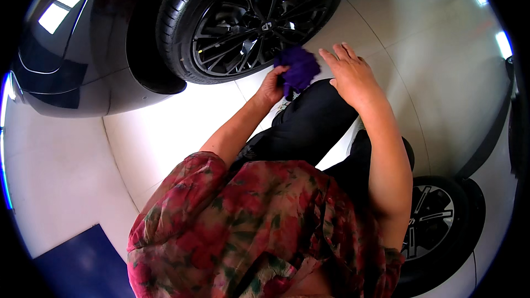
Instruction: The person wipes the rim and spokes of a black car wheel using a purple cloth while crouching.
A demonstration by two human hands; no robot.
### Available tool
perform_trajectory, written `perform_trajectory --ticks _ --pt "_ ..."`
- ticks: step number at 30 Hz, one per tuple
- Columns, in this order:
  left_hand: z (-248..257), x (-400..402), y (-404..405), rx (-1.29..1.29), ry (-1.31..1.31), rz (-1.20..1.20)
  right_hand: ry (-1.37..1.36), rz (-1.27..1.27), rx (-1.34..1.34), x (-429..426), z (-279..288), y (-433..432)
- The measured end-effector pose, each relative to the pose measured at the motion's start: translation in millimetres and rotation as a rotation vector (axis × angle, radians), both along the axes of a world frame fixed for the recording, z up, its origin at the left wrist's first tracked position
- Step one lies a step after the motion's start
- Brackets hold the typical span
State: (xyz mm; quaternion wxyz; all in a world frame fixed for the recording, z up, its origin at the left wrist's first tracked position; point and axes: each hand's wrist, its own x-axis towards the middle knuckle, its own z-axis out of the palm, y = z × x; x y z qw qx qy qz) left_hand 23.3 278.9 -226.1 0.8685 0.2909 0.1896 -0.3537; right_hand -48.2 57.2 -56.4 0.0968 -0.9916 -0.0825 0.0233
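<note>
My left hand (274, 85) grips a bunched purple cloth (301, 68), its thumb laid over the near edge. The cloth is just off the lower right of a car's front or rear wheel, close to the black alloy rim (265, 27) and the tyre (176, 37). Whether cloth and tyre touch, I cannot tell. To the right of the cloth, my right hand (350, 72) is raised with the palm down, fingers spread and nothing in it. Below both hands is my bent knee (327, 95) in black trousers.
Glossy dark bodywork (112, 49) curves around the wheel at the upper left. Behind me on the right stands another car's wheel (430, 223) with a two-tone rim. Pale floor tiles (393, 74) run between the cars. A dark blue mat or panel (87, 260) lies at the lower left.
</note>
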Motion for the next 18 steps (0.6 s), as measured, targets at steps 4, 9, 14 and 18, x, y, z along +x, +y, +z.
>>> perform_trajectory --ticks 4,9,14,18 --pt "-59 11 45 0.156 -0.009 0.264 0.169 -0.009 0.053 -3 7 -4" --pt "-113 40 71 0.351 0.089 0.563 0.325 0.011 0.000 -7 -1 -5" --pt "-156 96 82 0.353 0.152 0.511 0.256 0.018 -0.002 -10 -7 -9" --pt "-178 124 103 0.396 0.171 0.531 0.254 0.060 -0.001 -3 -6 4"
